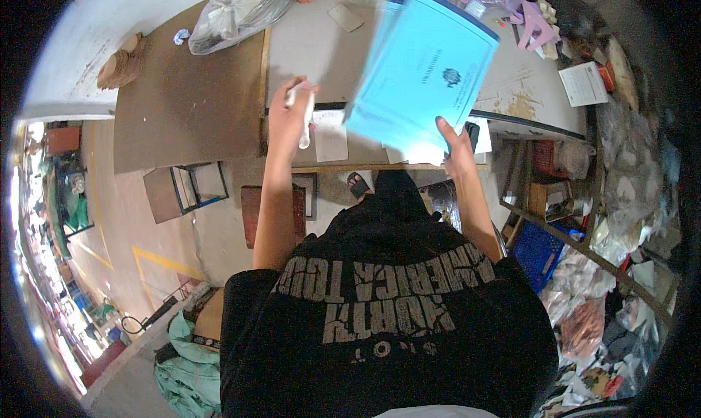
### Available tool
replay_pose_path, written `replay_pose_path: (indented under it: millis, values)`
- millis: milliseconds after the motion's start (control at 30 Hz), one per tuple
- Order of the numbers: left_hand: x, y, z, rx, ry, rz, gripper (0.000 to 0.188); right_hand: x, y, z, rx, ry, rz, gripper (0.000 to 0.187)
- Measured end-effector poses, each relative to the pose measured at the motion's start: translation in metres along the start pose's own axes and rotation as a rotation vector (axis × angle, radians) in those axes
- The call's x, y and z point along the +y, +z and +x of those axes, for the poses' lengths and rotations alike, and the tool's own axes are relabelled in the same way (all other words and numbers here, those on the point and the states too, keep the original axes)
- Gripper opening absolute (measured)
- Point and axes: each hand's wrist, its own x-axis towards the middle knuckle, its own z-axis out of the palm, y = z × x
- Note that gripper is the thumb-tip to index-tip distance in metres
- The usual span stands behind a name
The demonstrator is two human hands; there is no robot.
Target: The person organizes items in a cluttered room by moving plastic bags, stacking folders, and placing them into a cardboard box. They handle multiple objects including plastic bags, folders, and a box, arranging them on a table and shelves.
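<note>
Folder (420, 71), blue, lifted and tilted above table (321, 45) at 1 o'clock, pinched by right hand (456, 148) at its lower edge. Left hand (290, 115), 11 o'clock, fingers wrapped around white pen (304, 119).

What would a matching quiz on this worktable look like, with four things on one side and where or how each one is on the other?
Things:
1. light blue folder
2. white pen-like stick
3. clear plastic bag
4. small white paper slip

Places or states:
A. lying flat at the table's near edge
B. lifted off the table in the right hand
C. resting at the table's far edge, left of centre
D. gripped in the left hand

Pairs: 1-B, 2-D, 3-C, 4-A
</note>
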Motion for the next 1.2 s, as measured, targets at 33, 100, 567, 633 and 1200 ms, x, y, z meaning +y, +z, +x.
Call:
replay_pose_path:
  millis: [33, 100, 567, 633, 1200]
  values:
    - [-0.012, -0.007, -0.003, 0.05, -0.124, -0.092, 0.05, 0.014, -0.008, 0.016, 0.08, -0.012, -0.009, 0.073]
    - [-0.043, -0.031, -0.013, 0.109, -0.263, -0.306, 0.044, 0.039, -0.021, 0.043, 0.167, 0.133, 0.147, 0.066]
    - [-0.2, -0.064, -0.101, 0.384, -0.774, -0.581, 0.033, 0.047, 0.051, 0.128, 0.186, 0.311, 0.435, 0.057]
    - [-0.21, -0.053, -0.098, 0.312, -0.744, -0.382, 0.037, 0.04, 0.038, 0.124, 0.072, 0.401, 0.236, 0.06]
    - [-0.329, 0.021, -0.063, 0.228, -0.848, -0.354, 0.032, 0.187, -0.151, 0.025, 0.488, 0.706, -0.073, 0.062]
